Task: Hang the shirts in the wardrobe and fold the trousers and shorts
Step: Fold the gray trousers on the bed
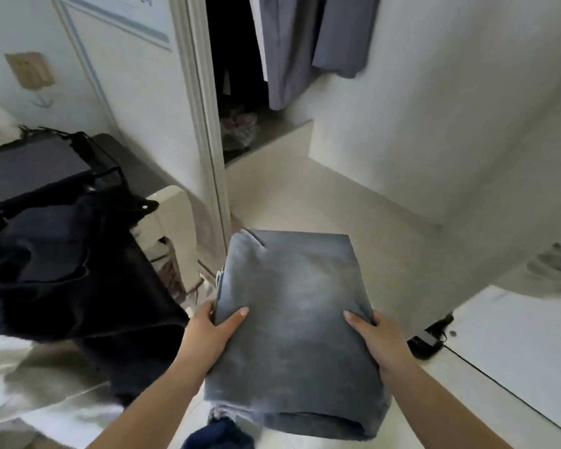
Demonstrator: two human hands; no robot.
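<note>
I hold a folded pair of faded grey jeans [292,325] flat in front of me, above the pale floor. My left hand [212,330] grips their left edge, thumb on top and fingers underneath. My right hand [374,340] grips the right edge the same way. The wardrobe [240,76] stands open ahead, with grey-blue shirts [308,43] hanging inside. A heap of dark clothes [55,254] lies on the bed at my left.
The wardrobe's white door frame [204,124] stands just left of the opening. A white open door panel [450,108] rises on the right. White bedding [46,400] is at lower left, and a white surface [515,345] with a black hinge at lower right.
</note>
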